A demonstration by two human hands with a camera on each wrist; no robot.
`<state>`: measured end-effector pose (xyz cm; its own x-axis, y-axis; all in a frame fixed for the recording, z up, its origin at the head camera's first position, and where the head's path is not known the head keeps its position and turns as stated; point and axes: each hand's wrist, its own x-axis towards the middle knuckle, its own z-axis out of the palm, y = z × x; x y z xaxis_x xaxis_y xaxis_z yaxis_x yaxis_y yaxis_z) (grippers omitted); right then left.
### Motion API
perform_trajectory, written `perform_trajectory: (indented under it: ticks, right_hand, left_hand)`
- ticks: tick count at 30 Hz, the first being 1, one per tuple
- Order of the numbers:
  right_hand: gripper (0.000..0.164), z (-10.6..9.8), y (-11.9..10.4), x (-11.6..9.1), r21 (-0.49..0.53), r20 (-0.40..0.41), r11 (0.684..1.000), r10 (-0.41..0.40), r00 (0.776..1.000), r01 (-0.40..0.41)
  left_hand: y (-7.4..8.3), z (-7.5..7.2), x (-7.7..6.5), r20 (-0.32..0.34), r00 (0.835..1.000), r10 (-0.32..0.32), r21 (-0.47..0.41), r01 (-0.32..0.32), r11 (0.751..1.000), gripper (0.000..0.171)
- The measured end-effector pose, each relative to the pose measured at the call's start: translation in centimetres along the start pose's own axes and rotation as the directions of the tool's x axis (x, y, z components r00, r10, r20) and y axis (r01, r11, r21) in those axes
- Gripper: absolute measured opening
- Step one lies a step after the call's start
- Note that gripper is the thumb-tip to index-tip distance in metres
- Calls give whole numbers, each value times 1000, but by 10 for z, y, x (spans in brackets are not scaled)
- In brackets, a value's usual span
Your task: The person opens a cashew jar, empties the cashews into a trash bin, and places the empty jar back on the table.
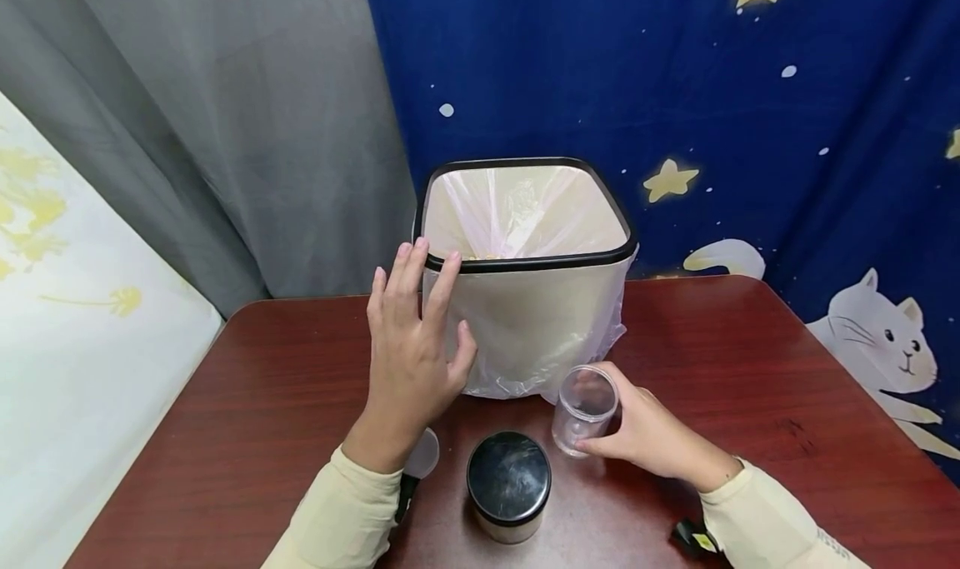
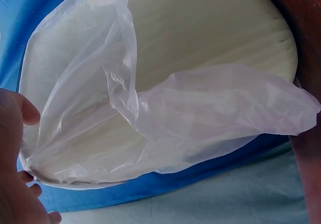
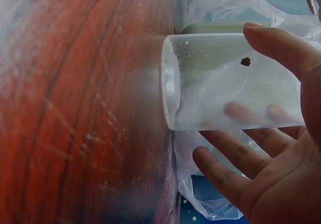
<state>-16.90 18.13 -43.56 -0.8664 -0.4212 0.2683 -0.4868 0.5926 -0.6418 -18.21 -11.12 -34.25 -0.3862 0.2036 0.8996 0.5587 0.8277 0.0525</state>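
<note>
My left hand (image 1: 412,336) has its fingers stretched out at the front left of a beige waste bin (image 1: 525,319), fingertips right at the black rim. In the left wrist view the bin's thin pinkish plastic liner (image 2: 200,103) hangs over its outside. Low in front of the bin, my right hand (image 1: 645,431) holds a clear plastic jar (image 1: 581,411), thumb on the near side and fingers around the far side. The jar stands upright and uncovered, close to the tabletop. A small brown crumb (image 3: 246,62) shows on it in the right wrist view.
A jar with a black lid (image 1: 509,479) stands at the front of the red-brown table (image 1: 285,386). Beside my left wrist lies a translucent round piece (image 1: 424,454), partly hidden. Behind the table hang a grey curtain (image 1: 247,119) and a blue star-patterned curtain (image 1: 600,69).
</note>
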Motion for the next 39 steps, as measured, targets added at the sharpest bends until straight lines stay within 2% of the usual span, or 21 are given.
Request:
perform_trajectory:
  ticks: [5, 8, 11, 14, 17, 20, 23, 26, 28, 30, 34, 37, 39]
  right_hand:
    - [76, -1, 2, 0, -16, 13, 1000, 2, 1000, -2]
    - [75, -1, 2, -1, -12, 31, 1000, 15, 999, -15]
    - [75, -2, 1, 0, 0, 44, 1000, 25, 999, -25]
    - [76, -4, 2, 2, 5, 41, 1000, 14, 999, -14]
    - [78, -6, 3, 2, 10, 44, 1000, 5, 999, -6]
    - [82, -10, 4, 0, 40, 70, 999, 4, 998, -6]
    - [84, -16, 5, -3, 100, 122, 995, -19, 992, 7]
    - [83, -24, 3, -7, 119, 117, 992, -56, 992, 42]
    - [82, -32, -2, -8, 93, 73, 992, -92, 993, 85]
    - [79, -42, -9, -9, 19, 0, 993, -120, 993, 120]
    - [71, -55, -30, -13, -83, -137, 984, -168, 976, 158]
    - [63, -53, -44, -15, -64, -218, 963, -271, 938, 263]
    - [57, -47, -51, -15, -20, -237, 928, -365, 900, 371]
  left_hand:
    - [7, -1, 3, -115, 992, 51, -15, -53, 998, 69]
    - [14, -4, 4, -187, 975, 119, -50, -131, 990, 60]
    - [21, -6, 7, -194, 958, 210, -89, -230, 969, 49]
    - [25, -6, 6, -132, 941, 313, -108, -327, 939, 45]
    - [29, -5, 3, -49, 914, 402, -121, -405, 906, 45]
    - [34, -5, -2, 32, 887, 460, -133, -453, 882, 47]
    - [38, -6, -11, 114, 850, 514, -148, -497, 855, 51]
    - [41, -9, -23, 194, 820, 539, -170, -513, 841, 57]
    - [43, -10, -30, 234, 811, 537, -181, -506, 843, 59]
    - [44, -11, -34, 264, 809, 524, -193, -488, 851, 62]
    - [46, -13, -41, 284, 806, 519, -212, -475, 854, 65]
    - [44, -15, -46, 295, 798, 526, -223, -478, 849, 69]
    - [42, -16, -49, 292, 793, 535, -223, -487, 844, 71]
